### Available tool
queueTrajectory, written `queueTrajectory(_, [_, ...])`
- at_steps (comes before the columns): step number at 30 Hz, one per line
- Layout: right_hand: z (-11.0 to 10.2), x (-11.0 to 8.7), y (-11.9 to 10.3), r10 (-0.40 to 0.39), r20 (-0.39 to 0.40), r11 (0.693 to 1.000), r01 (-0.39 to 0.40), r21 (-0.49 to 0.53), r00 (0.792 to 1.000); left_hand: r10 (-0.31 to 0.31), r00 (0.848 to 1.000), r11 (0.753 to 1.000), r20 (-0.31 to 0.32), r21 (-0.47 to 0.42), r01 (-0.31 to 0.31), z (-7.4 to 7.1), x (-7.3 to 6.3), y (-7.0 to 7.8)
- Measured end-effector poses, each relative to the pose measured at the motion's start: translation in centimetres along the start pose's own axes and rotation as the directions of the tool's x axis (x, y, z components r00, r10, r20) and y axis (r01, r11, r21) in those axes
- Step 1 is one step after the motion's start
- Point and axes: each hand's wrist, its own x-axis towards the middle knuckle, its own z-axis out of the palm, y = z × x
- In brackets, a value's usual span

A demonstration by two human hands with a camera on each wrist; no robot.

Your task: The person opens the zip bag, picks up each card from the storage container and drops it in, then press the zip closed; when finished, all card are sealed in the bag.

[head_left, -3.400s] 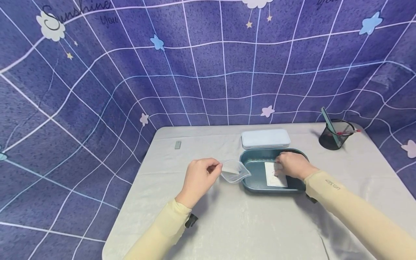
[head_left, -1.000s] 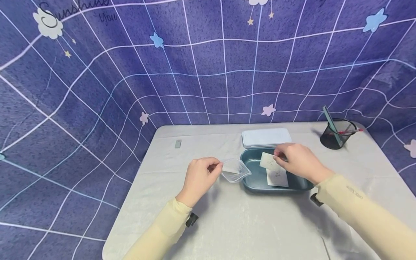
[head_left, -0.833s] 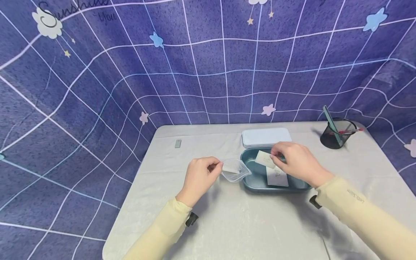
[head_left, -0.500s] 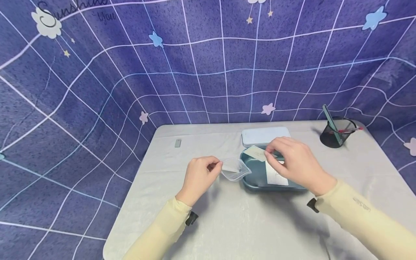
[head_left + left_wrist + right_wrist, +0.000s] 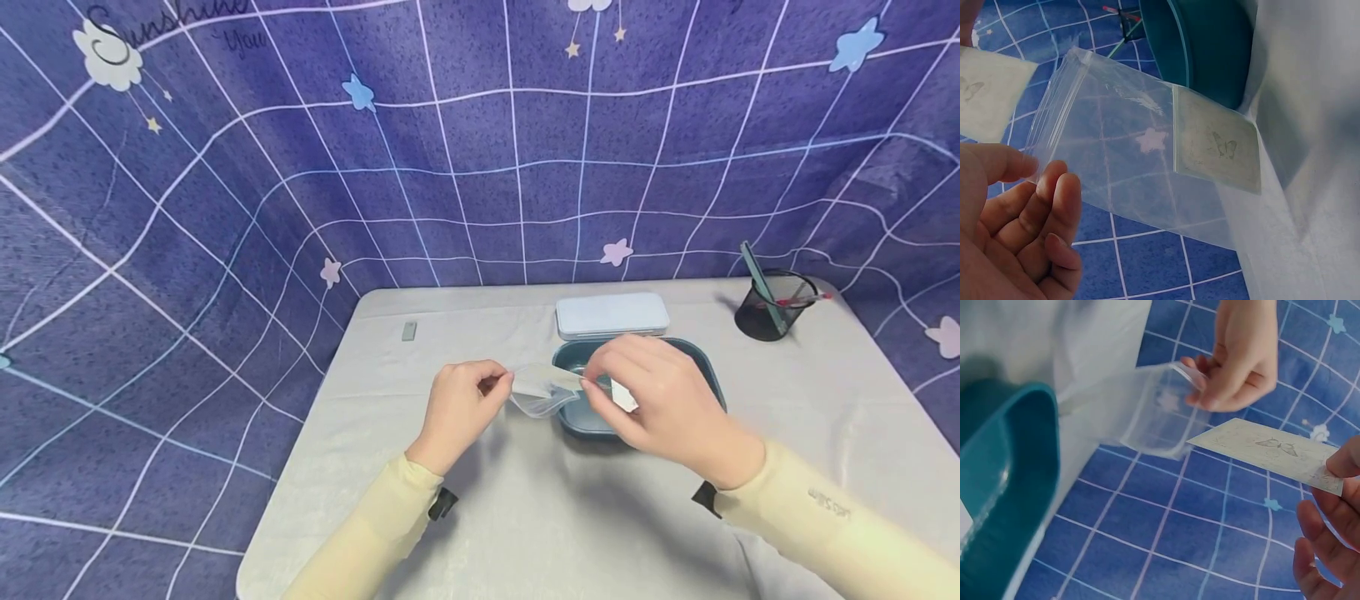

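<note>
Fingers of your right hand (image 5: 656,400) pinch the printed card (image 5: 1272,447), right of centre in the right-wrist view; your left hand (image 5: 467,408) pinches the clear bag (image 5: 1129,156) by its mouth, mid-frame in the head view. Hold that mouth wide; slide the card in flat.

The card (image 5: 1254,455) is cream with a grey butterfly (image 5: 1277,447), the tub (image 5: 588,414) teal.

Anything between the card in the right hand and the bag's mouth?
Nothing visible: the left wrist view shows only a gap between card and clear bag. The left hand pinches the bag at one side; another card lies inside, at the far end.
</note>
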Motion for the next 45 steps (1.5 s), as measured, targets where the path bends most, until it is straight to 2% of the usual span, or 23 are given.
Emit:
queueTrajectory(4, [0.9,-0.8,0.0,0.029,0.042,1.0,-0.03,0.01,0.999,-0.009,1.0,1.0,0.008,0.001,0.009,0.0,0.0,0.0])
queueTrajectory(10, [2.6,-2.2,0.5,0.034,0.111,0.999,-0.034,0.001,0.993,-0.007,1.0,1.0,0.007,-0.002,0.007,0.0,-0.1,0.0])
queueTrajectory(16, [3.8,-3.3,0.8,0.101,0.212,0.994,-0.092,-0.051,0.972,-0.002,1.0,1.0,0.001,0.001,0.002,0.1,-0.1,0.1])
queueTrajectory(19, [4.3,-3.5,0.9,0.139,0.23,0.99,-0.127,-0.065,0.963,0.0,1.0,1.0,0.0,0.002,0.0,0.1,-0.1,0.1])
queueTrajectory(26, [5.5,-3.3,1.0,0.2,0.266,0.977,-0.172,-0.126,0.943,0.0,1.0,1.0,0.004,-0.001,0.0,0.1,-0.1,0.1])
queueTrajectory(36, [6.7,-2.7,1.1,0.274,0.368,0.958,-0.22,-0.182,0.888,0.007,1.0,1.0,0.003,0.003,-0.007,-0.3,0.0,0.6])
queueTrajectory(45, [7.9,-2.4,1.8,0.262,0.389,0.962,-0.207,-0.179,0.883,0.005,1.0,1.0,0.002,-0.008,-0.005,-0.3,-0.1,0.5])
